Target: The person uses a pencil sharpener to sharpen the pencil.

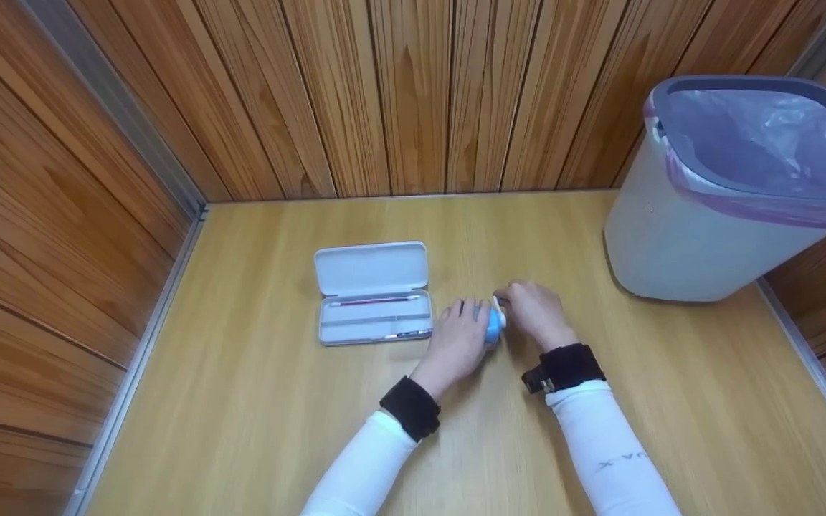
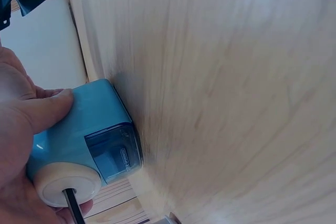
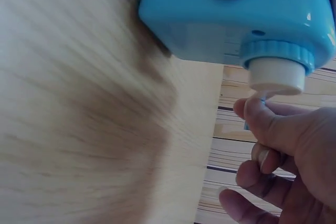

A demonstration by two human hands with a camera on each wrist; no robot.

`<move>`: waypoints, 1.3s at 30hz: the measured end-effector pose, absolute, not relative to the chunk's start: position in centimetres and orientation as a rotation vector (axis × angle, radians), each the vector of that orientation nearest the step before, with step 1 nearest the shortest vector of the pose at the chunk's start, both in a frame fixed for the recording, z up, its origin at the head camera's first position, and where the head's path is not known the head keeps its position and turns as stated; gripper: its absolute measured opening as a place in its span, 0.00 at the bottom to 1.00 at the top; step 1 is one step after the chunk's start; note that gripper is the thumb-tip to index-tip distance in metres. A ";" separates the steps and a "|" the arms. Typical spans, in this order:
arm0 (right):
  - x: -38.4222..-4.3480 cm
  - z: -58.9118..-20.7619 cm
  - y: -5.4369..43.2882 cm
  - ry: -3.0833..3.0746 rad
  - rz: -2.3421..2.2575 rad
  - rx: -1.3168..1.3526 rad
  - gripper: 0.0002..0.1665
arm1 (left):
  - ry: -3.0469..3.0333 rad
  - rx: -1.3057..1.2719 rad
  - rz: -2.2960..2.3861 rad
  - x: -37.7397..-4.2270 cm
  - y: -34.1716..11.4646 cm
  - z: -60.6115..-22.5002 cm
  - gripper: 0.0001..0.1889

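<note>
A blue crank pencil sharpener stands on the table, gripped by my left hand. In the left wrist view, the thumb lies along its body, beside a dark clear shavings drawer. A dark pencil sticks out of its round cream front. My right hand is at the opposite end, pinching the crank handle between thumb and forefinger, below the cream hub. Most of the handle is hidden by those fingers. Left of the sharpener lies an open pencil case with a red-and-white pencil inside.
A dark patterned pencil crosses the case's front edge; I cannot tell if it is the one in the sharpener. A lined waste bin stands at the right. Wooden panels close off the table's back and sides.
</note>
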State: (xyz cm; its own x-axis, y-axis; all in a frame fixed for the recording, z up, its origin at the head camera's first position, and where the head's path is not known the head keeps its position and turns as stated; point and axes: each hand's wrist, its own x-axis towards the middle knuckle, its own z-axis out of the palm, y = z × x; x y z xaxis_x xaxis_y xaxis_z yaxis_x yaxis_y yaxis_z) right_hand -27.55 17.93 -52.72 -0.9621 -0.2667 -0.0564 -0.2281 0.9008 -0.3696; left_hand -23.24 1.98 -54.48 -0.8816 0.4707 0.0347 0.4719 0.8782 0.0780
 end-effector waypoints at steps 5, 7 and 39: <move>-27.8 -52.9 17.7 2.918 -0.526 -0.363 0.16 | -3.004 -0.767 -0.127 -23.3 1.9 -54.5 0.33; -27.8 -53.1 17.7 2.906 -0.527 -0.358 0.16 | -3.004 -0.771 -0.139 -23.3 1.9 -54.5 0.33; -25.0 -53.8 18.8 2.808 -0.525 -0.477 0.09 | -2.955 -0.715 -0.102 -22.9 2.2 -54.7 0.34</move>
State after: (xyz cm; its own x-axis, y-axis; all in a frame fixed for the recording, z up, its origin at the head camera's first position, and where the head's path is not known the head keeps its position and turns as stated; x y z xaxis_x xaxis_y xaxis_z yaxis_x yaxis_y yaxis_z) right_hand -25.02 18.81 -53.75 -0.9164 -0.3590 -0.1769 -0.2708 0.8817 -0.3865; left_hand -22.91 2.18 -54.69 -0.8847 0.4524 0.1127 0.4591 0.8874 0.0418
